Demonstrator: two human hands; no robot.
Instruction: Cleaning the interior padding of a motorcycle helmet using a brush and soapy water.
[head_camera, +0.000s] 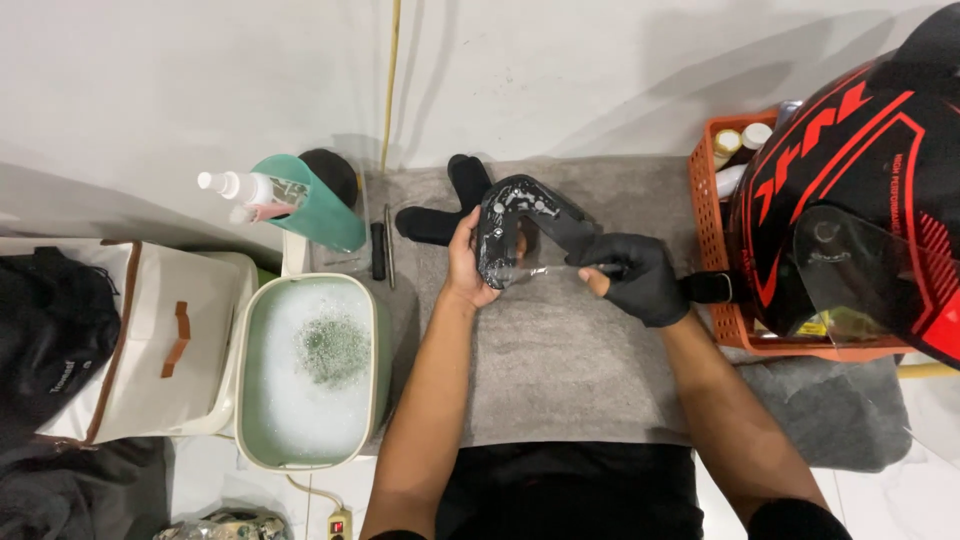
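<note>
Head view: left hand (468, 262) and gloved right hand (640, 275) grip visor (520, 235).

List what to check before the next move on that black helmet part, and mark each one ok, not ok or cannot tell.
1. Black helmet part gripped: ok, the bare left hand holds its lower end above the grey towel.
2. Right hand gloved: ok, black glove on, pinching something thin at the part.
3. What the right hand pinches: cannot tell, too small.
4. Soapy tub in reach: ok, beside the left forearm, full of foam.
5. Spray bottle upright: not ok, lying tilted in the teal cup.
6. Red and black helmet steady on the orange basket: cannot tell.
</note>
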